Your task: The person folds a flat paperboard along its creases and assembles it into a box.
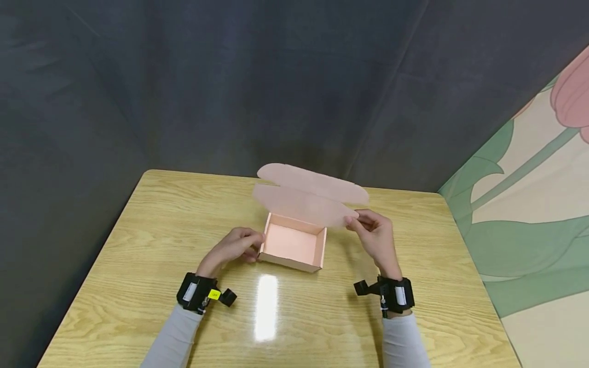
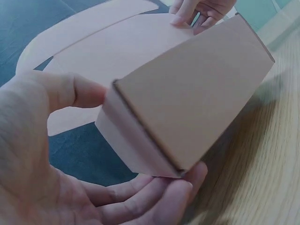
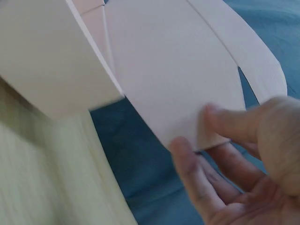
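Note:
A small pink cardboard box (image 1: 289, 242) with its lid (image 1: 301, 203) raised lies before me, and nothing is inside it. My left hand (image 1: 235, 245) holds the box's left end. In the left wrist view, the thumb lies on the upper edge and the other fingers curl under the lower corner of the brown side wall (image 2: 187, 98). At the lid's right side flap, my right hand (image 1: 375, 236) pinches the card between thumb and fingers, as the right wrist view shows. Past the lid panel, a long front flap (image 1: 315, 183) with rounded ends extends away from me.
The box is on a wood-grain table (image 1: 161, 230) with a bright light reflection near its front. Behind the table hangs a dark curtain (image 1: 276, 92). A floral fabric (image 1: 529, 245) covers the right side. Each wrist wears a black camera strap (image 1: 198, 292).

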`<control>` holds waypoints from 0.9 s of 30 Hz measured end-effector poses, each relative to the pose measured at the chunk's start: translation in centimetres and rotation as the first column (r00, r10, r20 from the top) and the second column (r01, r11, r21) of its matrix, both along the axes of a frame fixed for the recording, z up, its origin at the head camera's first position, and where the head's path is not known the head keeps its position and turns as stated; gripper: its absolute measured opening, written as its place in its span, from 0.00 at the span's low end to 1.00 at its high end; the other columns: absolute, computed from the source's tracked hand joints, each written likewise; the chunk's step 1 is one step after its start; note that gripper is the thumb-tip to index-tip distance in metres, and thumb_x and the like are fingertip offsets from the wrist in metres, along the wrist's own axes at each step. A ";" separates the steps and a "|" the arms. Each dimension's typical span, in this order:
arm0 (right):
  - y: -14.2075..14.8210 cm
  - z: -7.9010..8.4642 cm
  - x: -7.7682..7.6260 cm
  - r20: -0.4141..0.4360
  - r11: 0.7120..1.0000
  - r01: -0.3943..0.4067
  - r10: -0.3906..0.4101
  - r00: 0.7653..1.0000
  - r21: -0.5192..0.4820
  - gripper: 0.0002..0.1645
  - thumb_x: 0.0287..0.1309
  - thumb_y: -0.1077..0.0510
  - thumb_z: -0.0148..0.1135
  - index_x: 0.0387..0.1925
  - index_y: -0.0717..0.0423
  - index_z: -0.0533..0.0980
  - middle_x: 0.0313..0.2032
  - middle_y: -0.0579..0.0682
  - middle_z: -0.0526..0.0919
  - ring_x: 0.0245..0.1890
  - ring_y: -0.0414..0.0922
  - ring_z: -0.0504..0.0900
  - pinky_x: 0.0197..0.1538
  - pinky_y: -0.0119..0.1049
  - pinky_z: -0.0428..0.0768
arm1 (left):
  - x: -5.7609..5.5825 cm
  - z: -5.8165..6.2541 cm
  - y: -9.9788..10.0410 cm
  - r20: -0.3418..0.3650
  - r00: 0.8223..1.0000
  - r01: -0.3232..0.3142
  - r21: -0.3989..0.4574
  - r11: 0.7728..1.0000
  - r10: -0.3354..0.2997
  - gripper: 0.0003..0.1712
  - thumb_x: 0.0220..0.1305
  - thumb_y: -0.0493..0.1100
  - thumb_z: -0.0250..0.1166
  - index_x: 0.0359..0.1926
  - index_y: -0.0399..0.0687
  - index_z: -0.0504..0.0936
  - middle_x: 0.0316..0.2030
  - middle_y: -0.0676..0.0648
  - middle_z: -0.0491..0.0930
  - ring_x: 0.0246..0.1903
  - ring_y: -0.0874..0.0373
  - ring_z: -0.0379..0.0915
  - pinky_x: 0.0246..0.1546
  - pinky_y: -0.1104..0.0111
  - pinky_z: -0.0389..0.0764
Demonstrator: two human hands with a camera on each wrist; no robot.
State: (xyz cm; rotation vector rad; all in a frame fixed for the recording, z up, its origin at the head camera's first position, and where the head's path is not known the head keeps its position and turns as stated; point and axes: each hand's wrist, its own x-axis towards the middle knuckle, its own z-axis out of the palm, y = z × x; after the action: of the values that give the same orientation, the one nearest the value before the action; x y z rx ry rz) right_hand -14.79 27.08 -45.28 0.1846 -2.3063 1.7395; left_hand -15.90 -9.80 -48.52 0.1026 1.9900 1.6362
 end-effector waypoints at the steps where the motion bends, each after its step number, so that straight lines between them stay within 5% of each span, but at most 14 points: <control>1: -0.2 -0.2 0.0 -0.002 1.000 0.010 -0.010 1.000 -0.012 0.10 0.68 0.66 0.71 0.45 0.72 0.86 0.40 0.73 0.88 0.35 0.35 0.91 0.42 0.32 0.90 | 0.1 0.0 0.0 -0.003 1.000 0.009 -0.008 1.000 -0.009 0.26 0.77 0.51 0.62 0.57 0.30 0.82 0.42 0.40 0.86 0.36 0.56 0.86 0.40 0.65 0.89; 22: -1.7 -0.5 -0.2 0.010 0.998 0.031 -0.032 0.999 0.061 0.10 0.68 0.65 0.71 0.47 0.69 0.87 0.40 0.68 0.90 0.34 0.33 0.87 0.42 0.29 0.88 | 0.2 -0.1 -0.6 0.092 0.990 0.106 -0.037 0.994 -0.103 0.22 0.73 0.46 0.67 0.55 0.31 0.80 0.52 0.37 0.80 0.41 0.53 0.86 0.49 0.62 0.90; 27: -2.1 -0.3 -0.1 0.019 0.996 0.028 -0.029 0.999 0.086 0.09 0.68 0.69 0.69 0.46 0.73 0.86 0.42 0.70 0.89 0.36 0.43 0.90 0.41 0.27 0.87 | 0.3 0.1 -0.6 0.095 0.991 0.101 -0.061 0.993 -0.095 0.23 0.73 0.46 0.67 0.58 0.31 0.79 0.54 0.36 0.80 0.42 0.53 0.86 0.51 0.62 0.89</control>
State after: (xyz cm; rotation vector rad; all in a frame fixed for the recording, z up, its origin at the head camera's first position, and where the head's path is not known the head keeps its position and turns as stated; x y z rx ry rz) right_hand -14.87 24.96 -45.55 0.1500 -2.3876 1.6375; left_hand -15.59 -10.41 -48.42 0.0974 1.9365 1.4859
